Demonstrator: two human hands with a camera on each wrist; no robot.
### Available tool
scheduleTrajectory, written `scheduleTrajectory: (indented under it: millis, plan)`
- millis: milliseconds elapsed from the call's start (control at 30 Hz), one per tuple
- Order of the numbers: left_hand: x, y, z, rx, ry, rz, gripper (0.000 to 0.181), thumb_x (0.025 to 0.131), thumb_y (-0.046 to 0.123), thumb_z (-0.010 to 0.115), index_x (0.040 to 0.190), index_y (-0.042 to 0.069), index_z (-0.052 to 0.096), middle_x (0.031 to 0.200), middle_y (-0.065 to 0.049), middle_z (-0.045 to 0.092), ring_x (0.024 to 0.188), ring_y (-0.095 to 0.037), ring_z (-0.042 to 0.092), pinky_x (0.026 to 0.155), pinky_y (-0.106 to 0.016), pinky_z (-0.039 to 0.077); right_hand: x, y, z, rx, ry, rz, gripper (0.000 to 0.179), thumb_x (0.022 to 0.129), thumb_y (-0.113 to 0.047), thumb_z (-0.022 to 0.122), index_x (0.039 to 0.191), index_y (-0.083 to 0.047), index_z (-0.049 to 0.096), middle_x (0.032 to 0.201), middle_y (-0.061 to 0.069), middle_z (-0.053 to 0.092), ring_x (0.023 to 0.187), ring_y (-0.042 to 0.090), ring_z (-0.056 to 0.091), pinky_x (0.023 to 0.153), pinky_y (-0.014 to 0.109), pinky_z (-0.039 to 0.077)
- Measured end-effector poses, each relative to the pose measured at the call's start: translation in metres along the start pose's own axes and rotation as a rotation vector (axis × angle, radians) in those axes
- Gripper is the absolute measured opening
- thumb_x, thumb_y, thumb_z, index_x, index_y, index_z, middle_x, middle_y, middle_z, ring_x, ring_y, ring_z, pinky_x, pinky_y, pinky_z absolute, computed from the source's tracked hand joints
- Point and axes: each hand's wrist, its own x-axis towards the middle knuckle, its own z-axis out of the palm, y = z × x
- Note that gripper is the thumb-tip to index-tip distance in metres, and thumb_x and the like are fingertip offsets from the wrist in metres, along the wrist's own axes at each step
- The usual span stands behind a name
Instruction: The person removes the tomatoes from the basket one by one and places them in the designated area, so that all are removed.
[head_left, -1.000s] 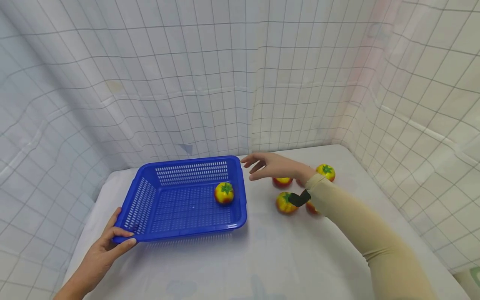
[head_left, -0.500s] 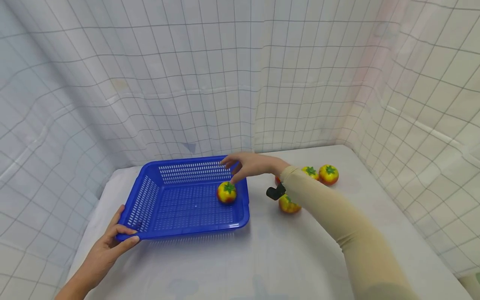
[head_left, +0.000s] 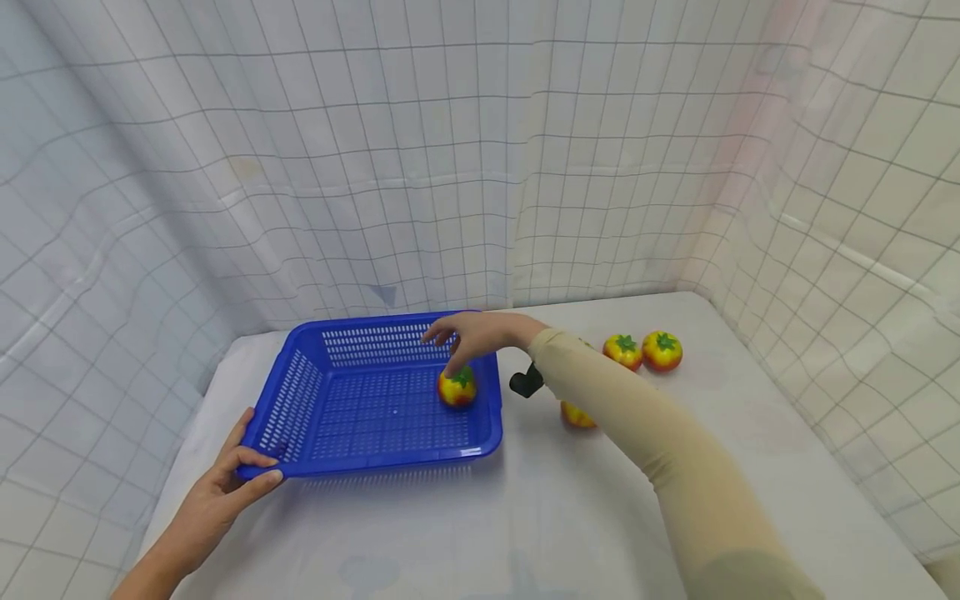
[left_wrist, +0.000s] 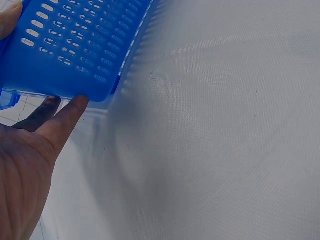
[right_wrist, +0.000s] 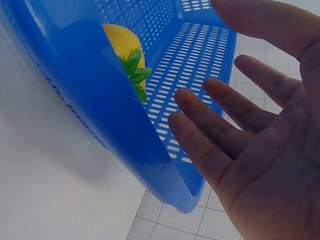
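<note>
A blue plastic basket [head_left: 375,464] with slotted walls sits on the left side of the table. My left hand [head_left: 210,504] grips its near left corner, thumb at the front and other fingers along the left side. Inside the basket, near its right end, is a red-and-yellow tomato-like fruit [head_left: 459,392] with a green leafy top. Over that end reaches my right hand [head_left: 483,332], with nothing in it. In the right wrist view, its fingers [right_wrist: 220,130] are spread and stand apart from the fruit [right_wrist: 122,42].
Several similar fruits lie right of the basket, among them one fruit [head_left: 662,351] at the far right and a nearer fruit [head_left: 578,415] partly behind my right sleeve [head_left: 637,408]. A white cloth [head_left: 420,542] covers the table. Grid-patterned curtains [head_left: 420,167] enclose it.
My right hand has moved left, from beside the basket to over its right end and the fruit inside. The left hand keeps its hold on the corner. The view has shifted slightly.
</note>
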Motion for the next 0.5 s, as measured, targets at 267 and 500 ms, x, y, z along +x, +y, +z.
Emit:
scheduleTrajectory:
  millis: [267, 500]
  plan:
    - [0.001, 0.0, 0.001, 0.019, 0.012, 0.002, 0.022, 0.106, 0.015, 0.059, 0.118, -0.003, 0.054, 0.168, 0.02, -0.014, 0.144, -0.065, -0.001, 0.089, -0.005, 0.04, 0.012, -0.002, 0.003, -0.069, -0.046, 0.036, 0.065, 0.09, -0.025, 0.08, 0.148, -0.026, 0.051, 0.152, 0.011, 0.049, 0.141, 0.03, 0.044, 0.113, 0.048, 0.037]
    - [0.0, -0.001, 0.001, 0.032, 0.024, -0.003, 0.023, 0.105, 0.016, 0.059, 0.118, -0.003, 0.053, 0.168, 0.021, -0.013, 0.144, -0.065, -0.001, 0.088, -0.004, 0.039, 0.02, -0.003, 0.009, -0.157, -0.093, 0.105, 0.063, 0.09, -0.028, 0.079, 0.147, -0.029, 0.052, 0.152, 0.009, 0.048, 0.136, 0.025, 0.047, 0.111, 0.051, 0.039]
